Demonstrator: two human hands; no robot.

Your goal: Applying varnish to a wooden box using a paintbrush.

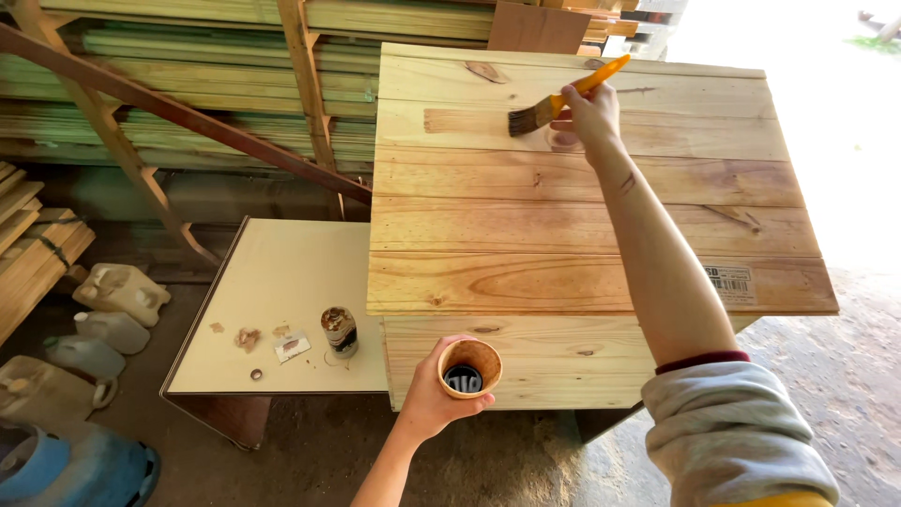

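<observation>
On plank top (526,235): right hand (591,115) grips bristly brush (554,103).

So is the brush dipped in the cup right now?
No, the right hand holds the brush on the wooden top, far from the cup in the left hand.

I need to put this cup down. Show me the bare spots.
The low board is bare across its far half, behind the tin; its near edge holds scraps and a cap. The plank top is bare left of the right arm. The floor left is crowded with jugs.
</observation>
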